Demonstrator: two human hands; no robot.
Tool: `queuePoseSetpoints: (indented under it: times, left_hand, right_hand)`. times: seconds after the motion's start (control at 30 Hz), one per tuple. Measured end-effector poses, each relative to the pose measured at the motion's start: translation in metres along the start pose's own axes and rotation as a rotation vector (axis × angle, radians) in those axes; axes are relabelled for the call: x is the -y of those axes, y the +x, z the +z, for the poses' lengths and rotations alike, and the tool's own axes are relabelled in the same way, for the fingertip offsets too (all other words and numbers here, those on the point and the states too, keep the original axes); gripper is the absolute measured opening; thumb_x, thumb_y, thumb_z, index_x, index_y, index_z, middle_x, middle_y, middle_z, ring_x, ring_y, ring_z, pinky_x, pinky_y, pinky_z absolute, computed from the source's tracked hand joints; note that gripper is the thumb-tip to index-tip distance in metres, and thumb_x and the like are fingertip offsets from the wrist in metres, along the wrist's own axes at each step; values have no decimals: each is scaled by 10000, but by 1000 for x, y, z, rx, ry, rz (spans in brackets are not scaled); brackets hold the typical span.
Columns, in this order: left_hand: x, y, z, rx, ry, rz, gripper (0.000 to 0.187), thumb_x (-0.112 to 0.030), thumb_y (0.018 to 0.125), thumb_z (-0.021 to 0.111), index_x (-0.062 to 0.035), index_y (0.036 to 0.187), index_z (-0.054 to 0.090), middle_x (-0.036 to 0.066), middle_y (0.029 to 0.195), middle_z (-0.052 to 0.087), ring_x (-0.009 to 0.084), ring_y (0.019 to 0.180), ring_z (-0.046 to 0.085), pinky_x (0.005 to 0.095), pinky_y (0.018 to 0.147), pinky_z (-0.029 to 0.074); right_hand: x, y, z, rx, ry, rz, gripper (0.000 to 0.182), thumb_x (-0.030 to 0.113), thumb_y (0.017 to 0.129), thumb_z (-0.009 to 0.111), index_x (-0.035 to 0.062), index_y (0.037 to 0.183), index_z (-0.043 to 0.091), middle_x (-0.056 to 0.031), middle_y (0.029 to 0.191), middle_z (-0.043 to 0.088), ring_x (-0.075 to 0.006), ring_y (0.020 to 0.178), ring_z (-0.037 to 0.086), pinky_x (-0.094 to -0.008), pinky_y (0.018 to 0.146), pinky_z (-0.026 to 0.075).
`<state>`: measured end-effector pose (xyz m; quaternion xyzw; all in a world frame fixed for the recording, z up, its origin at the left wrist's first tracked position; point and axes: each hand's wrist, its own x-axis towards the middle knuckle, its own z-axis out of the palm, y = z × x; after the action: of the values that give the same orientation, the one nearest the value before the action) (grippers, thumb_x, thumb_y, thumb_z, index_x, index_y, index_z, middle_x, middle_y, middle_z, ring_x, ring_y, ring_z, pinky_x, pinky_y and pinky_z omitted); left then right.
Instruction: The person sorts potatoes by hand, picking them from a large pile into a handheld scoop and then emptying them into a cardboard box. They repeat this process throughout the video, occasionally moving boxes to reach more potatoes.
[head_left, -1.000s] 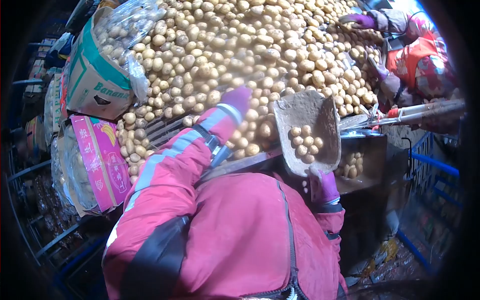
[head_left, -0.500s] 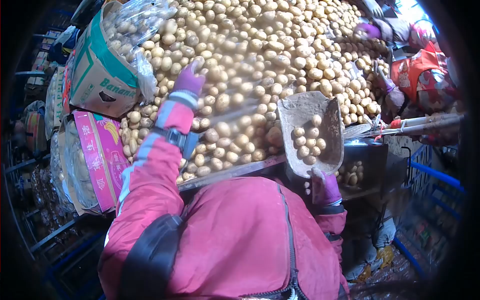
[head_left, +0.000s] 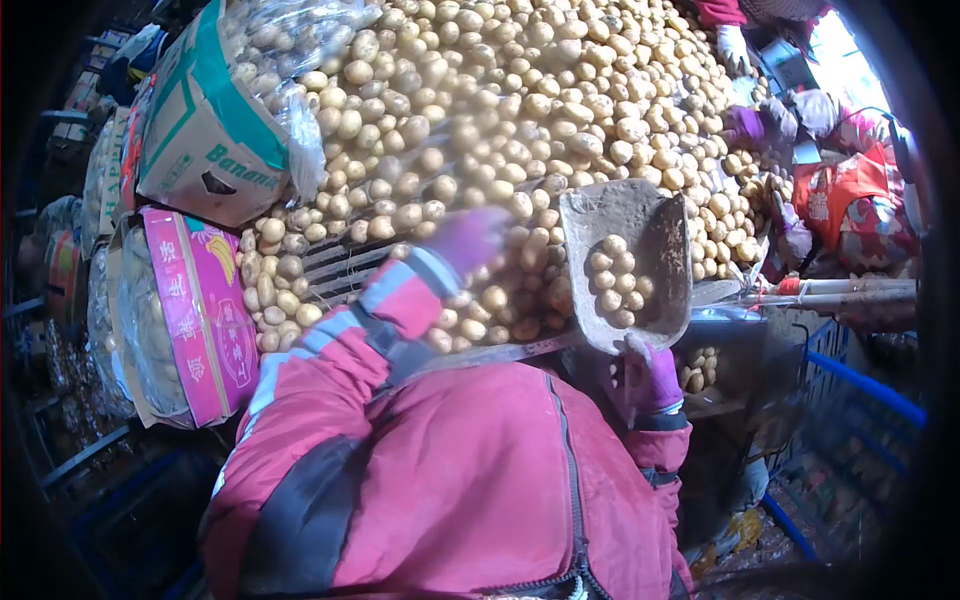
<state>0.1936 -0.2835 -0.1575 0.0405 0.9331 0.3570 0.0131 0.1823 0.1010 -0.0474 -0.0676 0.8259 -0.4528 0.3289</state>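
My right hand [head_left: 652, 376], in a purple glove, grips the near end of a worn, dirty scoop [head_left: 668, 250]. Several small potatoes [head_left: 618, 275] lie inside the scoop, bunched toward its left side. My left hand [head_left: 468, 240], gloved in purple too, is smeared by motion over the near part of a large potato heap [head_left: 510, 100]. Potatoes lie close around its fingers, and I cannot make out whether it holds any. To the left of that forearm, a slatted surface [head_left: 335, 265] shows between the potatoes.
A banana box [head_left: 205, 150] lined with plastic and a pink carton [head_left: 200, 320] stand at the left. On the far right, another person's gloved hands [head_left: 745, 125] work at the heap, and a white-gloved hand [head_left: 733, 48] reaches in above. A blue rail [head_left: 868, 388] runs lower right.
My left hand has swept right and toward me across the heap, with potatoes shifted and slats uncovered behind it. The scoop in my right hand stays nearly still.
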Motion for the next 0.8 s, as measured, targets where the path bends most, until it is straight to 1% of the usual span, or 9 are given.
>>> queuePoseSetpoints:
  times: [0.1, 0.23, 0.3, 0.47, 0.53, 0.57, 0.6, 0.7, 0.8]
  left_hand:
    - [28, 12, -44, -218, -242, -388, 298, -140, 869, 588, -61, 1144, 670, 134, 1091, 679, 279, 1021, 646, 367, 923, 515]
    - [66, 57, -55, -294, 288, 18, 251, -178, 870, 598, -69, 1087, 660, 173, 1021, 660, 329, 971, 624, 411, 858, 507]
    - [60, 76, -45, -199, 307, -180, 185, -188, 920, 543, -68, 1019, 644, 169, 996, 638, 316, 962, 597, 425, 796, 495]
    - [70, 101, -26, -129, -27, -217, 281, -275, 972, 475, -84, 1061, 661, 142, 1029, 651, 295, 914, 629, 409, 787, 502]
    - [72, 108, -41, -13, 440, -174, 298, -292, 983, 478, -75, 1054, 669, 116, 1023, 663, 248, 891, 639, 376, 776, 510]
    - [57, 117, -65, 92, 151, -254, 317, -320, 984, 493, -68, 1047, 674, 113, 1018, 681, 241, 876, 648, 372, 770, 517]
    - [62, 105, -71, -155, -276, -355, 288, -312, 966, 527, -79, 1059, 668, 125, 1035, 692, 310, 863, 650, 405, 782, 518]
    - [52, 68, -98, -179, -278, -185, 210, -207, 920, 564, -69, 1044, 663, 131, 1004, 685, 328, 857, 646, 391, 768, 522]
    - [62, 27, -84, -19, -11, 126, 182, -162, 863, 588, -68, 999, 664, 137, 937, 666, 297, 847, 649, 383, 769, 521]
  right_hand:
    - [-17, 0, 2, 50, 73, 25, 210, -33, 851, 589, 12, 1043, 663, -160, 865, 678, -330, 796, 676, -382, 672, 526]
    - [-13, -1, 8, -80, -400, -529, 225, -64, 862, 582, 18, 1059, 655, -121, 829, 673, -236, 722, 667, -325, 609, 509]
    - [-25, -1, 11, -62, -415, -510, 227, -68, 866, 582, 19, 1064, 650, -113, 822, 672, -219, 701, 662, -314, 596, 504]
    - [-44, -3, 18, -5, -133, -266, 188, -50, 878, 577, 13, 1041, 646, -103, 799, 668, -217, 667, 658, -317, 570, 499]
    - [-44, -3, 17, -54, -156, -328, 148, -30, 892, 564, 9, 1001, 655, -95, 777, 659, -202, 665, 655, -311, 564, 494]
    - [-28, -5, 15, -120, -329, -485, 131, -19, 898, 560, 7, 976, 661, -87, 760, 650, -186, 662, 651, -304, 560, 489]
    - [-17, -9, 15, -120, -374, -463, 121, -7, 900, 559, 7, 956, 666, -87, 754, 649, -186, 667, 653, -306, 566, 491]
    - [5, -18, 14, 0, -260, -65, 113, 29, 897, 565, 10, 902, 676, -105, 757, 659, -216, 698, 670, -328, 602, 507]
    - [-13, -14, 12, -69, -405, -333, 92, 47, 876, 589, 23, 902, 673, -127, 754, 656, -296, 711, 669, -378, 628, 515]
